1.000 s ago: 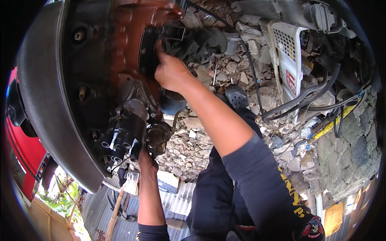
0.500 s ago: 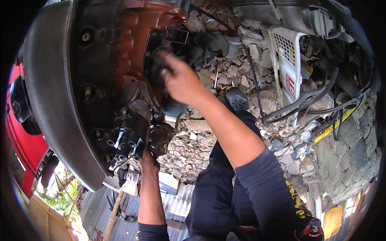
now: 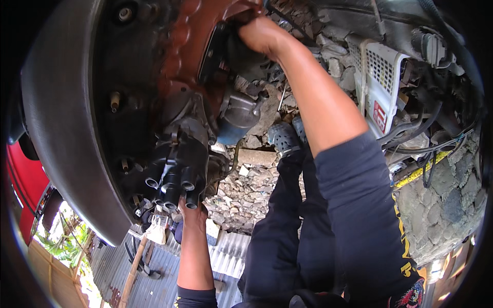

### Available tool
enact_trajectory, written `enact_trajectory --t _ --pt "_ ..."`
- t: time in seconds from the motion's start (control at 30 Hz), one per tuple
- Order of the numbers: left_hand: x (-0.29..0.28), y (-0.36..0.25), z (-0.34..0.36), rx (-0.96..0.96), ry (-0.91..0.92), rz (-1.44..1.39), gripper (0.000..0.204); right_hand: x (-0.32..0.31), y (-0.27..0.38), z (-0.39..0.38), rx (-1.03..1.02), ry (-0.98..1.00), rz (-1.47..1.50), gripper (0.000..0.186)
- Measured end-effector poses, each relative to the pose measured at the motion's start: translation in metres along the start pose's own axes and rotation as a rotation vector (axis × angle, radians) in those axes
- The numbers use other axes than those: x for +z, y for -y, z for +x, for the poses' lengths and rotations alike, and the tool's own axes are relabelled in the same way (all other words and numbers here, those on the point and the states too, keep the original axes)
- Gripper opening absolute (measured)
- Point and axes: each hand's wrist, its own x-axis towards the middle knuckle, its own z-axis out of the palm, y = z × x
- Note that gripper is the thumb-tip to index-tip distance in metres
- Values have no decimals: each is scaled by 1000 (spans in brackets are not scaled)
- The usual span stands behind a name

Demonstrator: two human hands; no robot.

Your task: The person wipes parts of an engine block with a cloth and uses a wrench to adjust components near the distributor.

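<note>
My right hand (image 3: 257, 37) reaches to the upper part of a rust-red engine block (image 3: 182, 49), beside a dark plate (image 3: 210, 54) on its side. Its fingertips disappear in shadow against the metal, so their grip cannot be made out. My left hand (image 3: 193, 208) is raised under a black distributor cap (image 3: 173, 172) with several round towers, its fingers hidden behind that part. Between my hands, a grey metal fitting (image 3: 239, 110) sits above a blue cylinder (image 3: 231, 134). A long dark curved cover (image 3: 61, 128) runs along the engine's left side.
Rubble (image 3: 239, 195) lies below. My feet in clogs (image 3: 282, 138) rest near it. At right are a white perforated plastic crate (image 3: 382, 87), black hoses (image 3: 408, 128) and a stone wall (image 3: 444, 210). A red panel (image 3: 23, 185) is at left; corrugated metal sheets (image 3: 110, 277) lie lower down.
My right hand has moved up and to the right from the dark side plate toward the block's upper edge. The view has shifted slightly. My left hand stays under the black cap.
</note>
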Motion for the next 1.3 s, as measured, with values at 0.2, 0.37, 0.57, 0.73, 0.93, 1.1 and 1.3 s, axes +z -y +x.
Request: enact_trajectory --t 0.2,0.37,0.57,0.73,0.93,1.1,1.3 --pt "-5 6 -1 -12 9 -39 36 -33 35 -55 339 -128 834 31" --pt "-2 3 1 6 -24 -70 38 4 98 -91 -117 -386 477 31" --pt "-6 24 19 92 -107 -195 37 7 126 -70 -127 11 -160 34" --pt "-25 46 39 25 21 -126 86 -6 132 -89 -240 -48 -77 33" --pt "-17 36 35 22 -55 -34 98 21 152 -71 -195 -503 246 25" --pt "2 5 14 45 -124 -106 53 32 170 -63 -106 -571 -49 19" --pt "7 13 16 127 -236 -37 55 31 162 -57 -280 -463 -258 15"
